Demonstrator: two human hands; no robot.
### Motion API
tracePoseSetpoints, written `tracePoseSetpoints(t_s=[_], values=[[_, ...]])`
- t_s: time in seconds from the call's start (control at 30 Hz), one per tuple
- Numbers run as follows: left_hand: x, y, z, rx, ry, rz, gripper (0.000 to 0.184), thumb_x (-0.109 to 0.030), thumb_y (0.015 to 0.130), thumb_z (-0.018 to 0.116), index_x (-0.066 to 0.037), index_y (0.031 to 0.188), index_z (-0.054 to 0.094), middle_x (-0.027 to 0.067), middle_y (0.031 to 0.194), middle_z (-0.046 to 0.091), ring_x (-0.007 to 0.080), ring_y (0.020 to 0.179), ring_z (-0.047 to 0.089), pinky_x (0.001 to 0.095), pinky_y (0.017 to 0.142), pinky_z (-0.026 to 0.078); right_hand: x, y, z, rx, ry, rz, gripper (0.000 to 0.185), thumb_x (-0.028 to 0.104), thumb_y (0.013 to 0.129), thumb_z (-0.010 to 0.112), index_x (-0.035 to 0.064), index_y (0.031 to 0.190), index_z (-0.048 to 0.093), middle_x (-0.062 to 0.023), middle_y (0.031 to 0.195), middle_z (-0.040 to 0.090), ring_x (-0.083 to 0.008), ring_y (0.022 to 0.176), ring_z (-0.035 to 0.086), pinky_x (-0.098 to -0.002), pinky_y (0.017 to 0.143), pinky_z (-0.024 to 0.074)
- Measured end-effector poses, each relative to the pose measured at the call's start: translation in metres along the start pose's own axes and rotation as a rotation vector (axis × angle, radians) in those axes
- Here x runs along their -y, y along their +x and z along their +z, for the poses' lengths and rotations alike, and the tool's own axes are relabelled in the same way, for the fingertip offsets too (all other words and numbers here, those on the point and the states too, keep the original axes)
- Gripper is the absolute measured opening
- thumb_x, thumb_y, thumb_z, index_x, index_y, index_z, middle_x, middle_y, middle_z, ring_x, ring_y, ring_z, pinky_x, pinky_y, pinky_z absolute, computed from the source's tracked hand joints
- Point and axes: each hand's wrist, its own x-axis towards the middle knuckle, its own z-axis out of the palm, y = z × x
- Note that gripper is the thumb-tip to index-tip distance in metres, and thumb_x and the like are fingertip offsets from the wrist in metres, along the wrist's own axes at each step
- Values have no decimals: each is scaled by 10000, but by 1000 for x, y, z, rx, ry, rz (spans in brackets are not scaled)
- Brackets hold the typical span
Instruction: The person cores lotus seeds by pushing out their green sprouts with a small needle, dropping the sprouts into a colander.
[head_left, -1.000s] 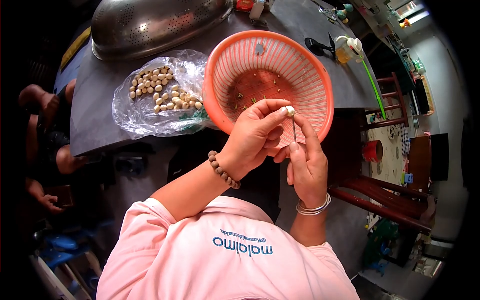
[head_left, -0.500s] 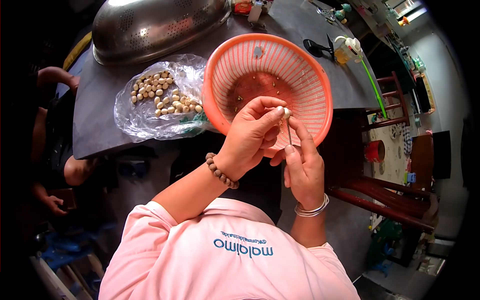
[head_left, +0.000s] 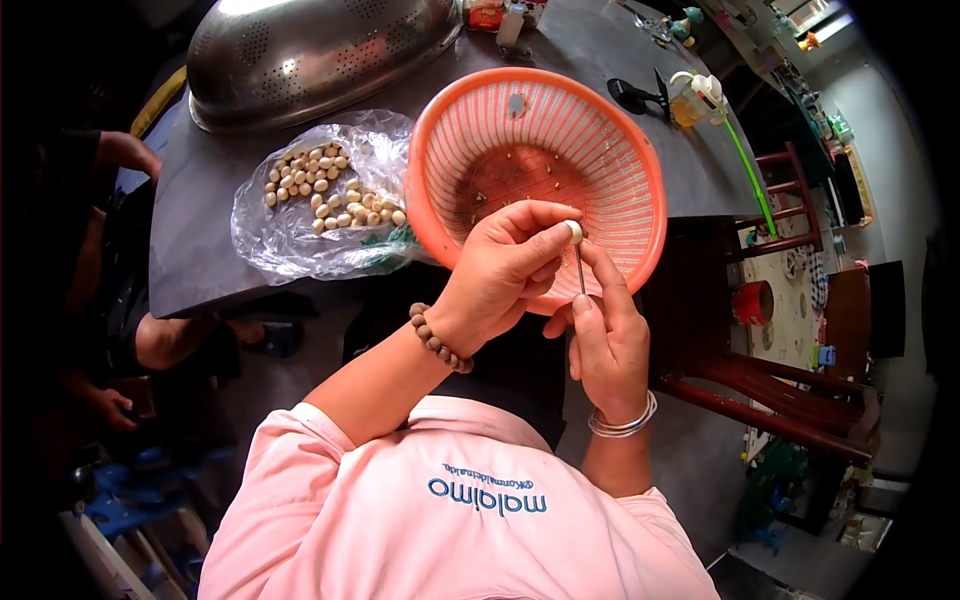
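My left hand (head_left: 510, 255) pinches a small whitish seed (head_left: 573, 231) between thumb and forefinger, over the near edge of an orange plastic basket (head_left: 424, 150). My right hand (head_left: 608, 330) is closed on a thin metal pick (head_left: 580, 268), whose upper end meets the seed. Small greenish bits lie on the basket's floor. To the left of the basket, an open clear plastic bag (head_left: 262, 235) holds several more cream-coloured seeds (head_left: 355, 210).
A large perforated metal colander (head_left: 300, 60) rests at the back left of the grey table (head_left: 200, 235). Behind the basket are a black item (head_left: 632, 95) and a jug (head_left: 690, 105). Another person's hand (head_left: 115, 408) shows at the left; wooden chairs (head_left: 770, 405) stand right.
My hands have shifted slightly left with the seed and pick, their grips kept. The person at the left has moved an arm and leg.
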Motion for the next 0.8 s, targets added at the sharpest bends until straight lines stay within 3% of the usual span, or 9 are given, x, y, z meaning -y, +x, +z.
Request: tracePoseSetpoints(t_s=[0.27,0.33,0.37,0.43,0.67,0.73,0.77,0.8], values=[[-1,-3,-4,154,-38,32,146,-65,860,528,-17,997,529,6,751,540,17,501,368,137,398,285,1,-5,-3,9,41,-17,375,35,849,421,12,1223,442,-26,596,579,-46,520,512,-203,497,404],[-1,-3,-4,170,-11,62,155,-61,858,529,-12,1005,520,26,770,542,38,555,443,142,436,379,1,-5,-4,33,75,-6,368,36,851,420,11,1217,447,-25,614,585,-49,529,519,-197,505,411],[-2,-3,-4,169,-12,63,155,-61,858,529,-12,1005,520,26,770,542,38,555,443,142,436,379,1,-5,-3,34,75,-6,368,36,851,420,11,1217,447,-25,614,585,-49,529,519,-197,505,411],[-3,-4,-6,197,-66,23,168,-62,856,531,6,1009,517,55,811,561,92,633,556,202,557,497,1,-5,-3,41,106,14,364,35,852,419,8,1214,448,-26,645,593,-52,535,523,-193,507,412],[0,-1,-10,221,-50,68,169,-61,860,524,14,1010,511,68,829,572,109,644,581,213,595,509,-3,-5,3,10,145,1,362,29,850,421,12,1210,452,-24,678,588,-51,546,527,-191,493,407],[0,0,-10,211,-24,82,160,-60,861,521,14,1003,512,68,830,575,105,636,583,209,593,508,-5,-4,5,12,161,-19,399,26,857,376,27,1255,401,-33,606,548,0,371,371,-135,337,299],[0,-1,-9,211,-24,82,160,-60,861,521,14,1003,512,68,830,575,105,636,583,209,593,508,-5,-4,5,12,161,-18,399,26,857,376,27,1255,401,-33,606,548,0,371,371,-135,337,299],[-1,-1,-8,197,-6,80,159,-68,860,526,11,997,513,63,823,575,99,631,581,204,579,506,-4,-4,4,5,145,4,346,35,858,403,13,1201,436,-28,652,569,-28,462,453,-159,419,357]])
